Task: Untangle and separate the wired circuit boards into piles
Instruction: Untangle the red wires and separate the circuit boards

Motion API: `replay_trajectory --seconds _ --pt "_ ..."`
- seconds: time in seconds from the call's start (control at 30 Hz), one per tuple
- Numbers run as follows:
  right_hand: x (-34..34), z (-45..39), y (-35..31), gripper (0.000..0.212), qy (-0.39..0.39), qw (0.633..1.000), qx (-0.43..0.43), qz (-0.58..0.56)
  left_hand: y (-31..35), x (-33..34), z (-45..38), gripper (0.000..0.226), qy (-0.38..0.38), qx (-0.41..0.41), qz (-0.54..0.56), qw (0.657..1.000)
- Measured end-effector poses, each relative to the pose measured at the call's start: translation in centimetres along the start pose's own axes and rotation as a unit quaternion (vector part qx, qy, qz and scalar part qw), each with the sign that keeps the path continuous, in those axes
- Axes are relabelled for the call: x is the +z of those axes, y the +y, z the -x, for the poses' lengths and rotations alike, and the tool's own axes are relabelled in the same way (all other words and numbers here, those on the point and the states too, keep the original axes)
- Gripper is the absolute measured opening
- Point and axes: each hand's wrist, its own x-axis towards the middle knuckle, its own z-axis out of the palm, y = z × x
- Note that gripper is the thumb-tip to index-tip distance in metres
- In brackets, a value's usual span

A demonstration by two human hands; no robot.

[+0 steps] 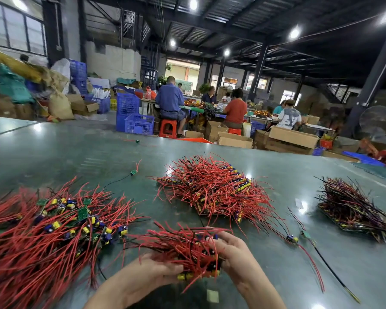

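While both hands work close to the table's near edge, a small bundle of wired boards (187,253) sits between them, lifted just above the green table (276,175). The left hand (158,267) cups it from below with fingers curled under the wires, and the right hand (232,250) closes over the board end, fingers wrapped round the clustered components. Red leads splay out leftward from this grip.

Just to the left lies the big tangled heap (42,230), boards and yellow-and-blue parts jumbled among red wires; some of its strands reach close to the held bundle. To the right, two loose boards (299,237) trail long leads across the tabletop.

Farther back sits a sorted red pile (212,188), boards roughly aligned, and well off to the right a darker pile (352,208). A stray board (133,172) lies alone beyond the heap.

The likely trouble is snagging: a splayed lead could hook a strand from the heap and drag extra boards along, or a hard pull could strain a wire at its solder joint. Loosening the grip might also let the gathered boards fan out and retangle.
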Motion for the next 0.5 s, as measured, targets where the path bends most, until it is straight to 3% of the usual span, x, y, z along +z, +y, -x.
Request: replay_trajectory --seconds 0.07,0.17,0.23,0.3,0.4,0.5 --pt "-0.1 -0.1 0.0 0.026 0.009 1.000 0.012 -0.017 0.2 -0.1 0.0 0.038 -0.040 0.005 0.042 0.998" --pt "0.1 -0.4 -0.1 0.021 0.002 0.996 0.051 -0.071 0.6 -0.5 0.2 0.061 -0.121 0.027 0.104 0.987" --pt "0.2 -0.5 -0.1 0.020 -0.010 0.993 0.069 -0.093 0.9 -0.2 0.1 0.069 -0.188 0.091 0.123 0.970" --pt "0.3 -0.5 -0.2 0.022 -0.023 0.992 0.078 -0.093 0.7 0.1 -0.1 0.063 -0.225 0.160 0.143 0.950" --pt "0.2 -0.8 0.2 0.026 -0.002 0.993 0.072 -0.096 0.2 0.6 -0.7 0.053 -0.160 0.101 0.126 0.974" --pt "0.2 -0.9 0.5 0.017 0.016 0.994 0.063 -0.087 -0.9 0.6 -1.1 0.039 -0.075 0.068 0.065 0.993"
